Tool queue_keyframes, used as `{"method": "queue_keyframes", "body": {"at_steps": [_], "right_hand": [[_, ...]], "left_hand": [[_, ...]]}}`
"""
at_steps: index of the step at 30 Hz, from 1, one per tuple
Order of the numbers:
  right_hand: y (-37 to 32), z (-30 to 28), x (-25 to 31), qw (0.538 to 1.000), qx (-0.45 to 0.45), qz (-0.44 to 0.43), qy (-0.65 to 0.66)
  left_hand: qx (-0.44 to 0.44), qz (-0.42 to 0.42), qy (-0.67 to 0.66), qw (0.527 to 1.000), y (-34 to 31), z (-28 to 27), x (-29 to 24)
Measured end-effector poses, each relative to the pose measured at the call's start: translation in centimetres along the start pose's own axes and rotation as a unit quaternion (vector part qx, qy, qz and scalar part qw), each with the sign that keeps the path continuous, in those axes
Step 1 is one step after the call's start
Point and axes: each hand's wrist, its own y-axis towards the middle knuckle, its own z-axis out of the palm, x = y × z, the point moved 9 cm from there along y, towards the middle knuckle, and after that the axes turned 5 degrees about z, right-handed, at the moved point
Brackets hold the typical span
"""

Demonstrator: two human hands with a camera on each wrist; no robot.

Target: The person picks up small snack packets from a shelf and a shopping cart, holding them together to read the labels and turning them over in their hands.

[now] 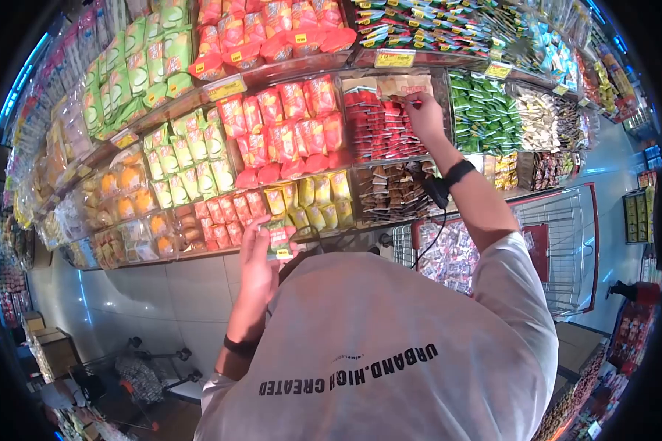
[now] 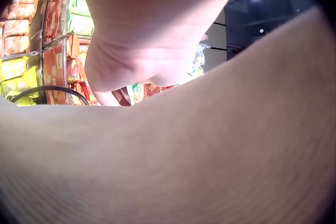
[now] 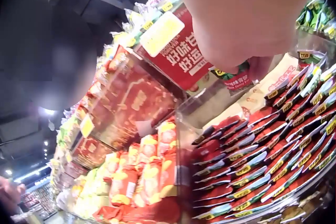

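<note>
My left hand (image 1: 254, 257) is raised in front of the lower shelf and holds a small green, white and red snack packet (image 1: 280, 237) with a yellow label. In the left wrist view the wrist and forearm hide most of that packet. The right hand (image 1: 424, 116) reaches over a bin of red snack packets (image 1: 371, 121) standing in tight rows. Its fingers pinch a dark red and green snack packet (image 3: 236, 79), seen below the palm in the right wrist view. Brown cardboard (image 3: 268, 90) lines the back of this bin.
Bins of green packets (image 1: 479, 103) and larger red-orange packets (image 1: 283, 121) flank the red ones. Brown packets (image 1: 393, 192) lie in the bin below. A shopping cart (image 1: 559, 242) stands at the right. A black cable (image 1: 435, 242) hangs from the right wrist.
</note>
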Motion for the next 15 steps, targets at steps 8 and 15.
{"method": "queue_keyframes", "body": {"at_steps": [8, 15], "right_hand": [[2.0, 4.8, -0.3, 0.995, -0.003, -0.047, -0.094], [1.3, 7.5, -1.5, 0.958, 0.028, -0.109, -0.265]], "left_hand": [[-0.059, 0.033, -0.002, 0.998, 0.1, -2.4, -0.1], [-0.051, 0.037, -0.001, 0.998, -0.3, -0.5, -1.4]]}}
